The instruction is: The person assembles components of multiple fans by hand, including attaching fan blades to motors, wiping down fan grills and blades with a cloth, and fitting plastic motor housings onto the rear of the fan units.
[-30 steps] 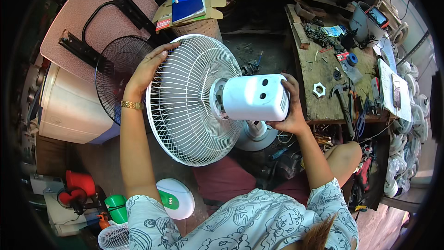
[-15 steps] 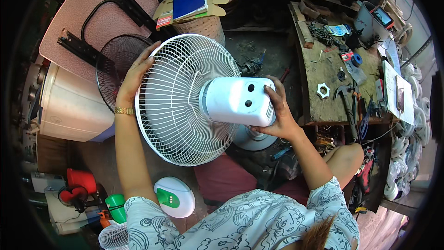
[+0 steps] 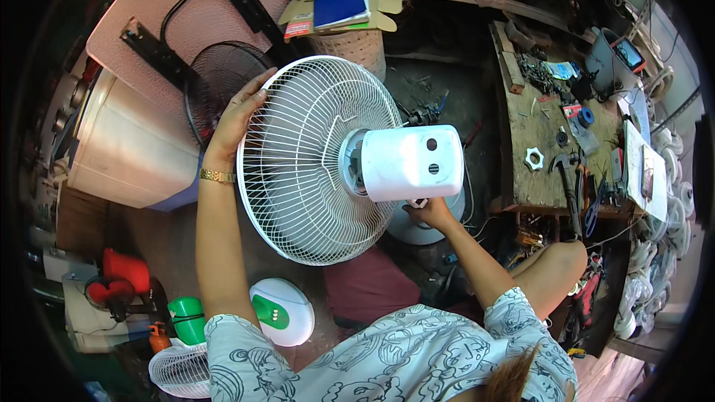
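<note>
A white stand fan with its back toward me stands before me, its round wire guard [image 3: 298, 179] tilted. My left hand [image 3: 242, 115] grips the guard's left rim, fingers curled over the edge. At the fan's back is a white motor cover [image 3: 398, 160] with two round holes. A dark gap with inner parts shows between the cover and the guard. Below the cover, my right hand [image 3: 433, 214] closes around the fan's neck, its fingers partly hidden by the cover. The round white base [image 3: 417, 234] shows beneath.
On the right, a wooden workbench [image 3: 532, 186] holds a hammer [image 3: 566, 186], pliers, a white star-shaped knob [image 3: 534, 158] and blue tape [image 3: 586, 116]. A white-and-green fan base [image 3: 298, 313] lies by my left knee. A black fan guard [image 3: 223, 74] leans behind my left hand.
My right hand has let go of the cover's right end and moved down to the neck below it. The cover has shifted back from the guard, opening a gap. My left hand stays on the rim.
</note>
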A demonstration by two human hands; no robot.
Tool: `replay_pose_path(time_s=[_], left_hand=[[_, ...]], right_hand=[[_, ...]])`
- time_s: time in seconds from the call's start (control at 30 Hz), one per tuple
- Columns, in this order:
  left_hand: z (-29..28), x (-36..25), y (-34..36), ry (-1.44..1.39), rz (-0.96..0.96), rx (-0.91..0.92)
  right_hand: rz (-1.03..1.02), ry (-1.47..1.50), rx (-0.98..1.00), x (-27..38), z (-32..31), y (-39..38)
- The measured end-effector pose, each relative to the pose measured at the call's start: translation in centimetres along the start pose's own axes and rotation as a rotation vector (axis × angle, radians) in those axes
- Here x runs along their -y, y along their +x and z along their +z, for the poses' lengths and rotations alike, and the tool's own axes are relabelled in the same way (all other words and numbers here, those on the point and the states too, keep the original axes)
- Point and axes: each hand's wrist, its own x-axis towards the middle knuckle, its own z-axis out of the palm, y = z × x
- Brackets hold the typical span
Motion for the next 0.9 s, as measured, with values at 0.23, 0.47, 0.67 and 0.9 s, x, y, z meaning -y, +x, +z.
replay_pose_path(time_s=[0.23, 0.47, 0.67, 0.9], left_hand=[[-5.1, 1.3, -10.9, -0.020, -0.028, -0.194], [-7.8, 6.1, -20.6, -0.117, -0.094, -0.338], [-7.2, 3.4, -16.7, 1.165, 0.122, -0.396], [3.1, 2.5, -11.9, 1.117, 0.286, 0.055]], right_hand=[[-0.209, -0.255, 0.091, 9.9, -3.0, -2.2], [-0.297, -0.364, 0.255, 10.6, -0.4, -5.8], [-0.412, -0.479, 0.347, 12.9, 0.3, -6.9], [-0.236, -0.327, 0.431, 13.5, -1.8, -6.3]])
